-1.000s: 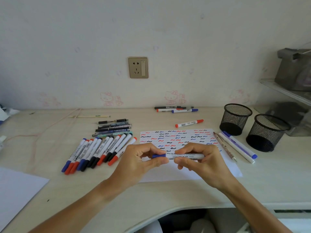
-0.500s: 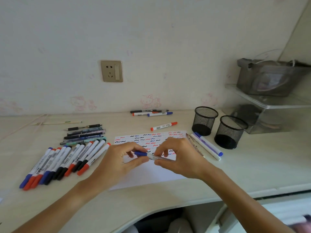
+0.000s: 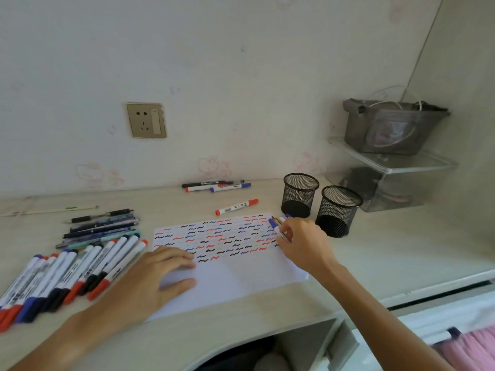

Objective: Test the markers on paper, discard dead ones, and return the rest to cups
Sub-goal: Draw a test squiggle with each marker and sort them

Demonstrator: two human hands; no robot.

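Observation:
A white paper [image 3: 241, 279] covered in red, blue and black squiggles lies on the desk. My left hand [image 3: 158, 277] rests flat on the paper's left part, fingers straight. My right hand [image 3: 304, 243] is at the paper's right edge, its fingers curled round a blue-capped marker [image 3: 273, 225] that points up-left; tips of other pens show right beside it. Two black mesh cups [image 3: 300, 195] [image 3: 338, 211] stand just right of that hand. A row of red, blue and black markers [image 3: 77, 274] lies to the left of the paper.
Several dark pens [image 3: 101, 227] lie behind the marker row. A red marker [image 3: 237, 207] lies above the paper, and three more markers [image 3: 217, 185] near the wall. A clear shelf [image 3: 393, 167] with a grey bag stands at right. The desk's front edge curves below my arms.
Both hands held the blue marker over the paper's middle. My left hand has let go and lies flat on the paper; my right hand carried the marker right, toward the cups. The view turned right.

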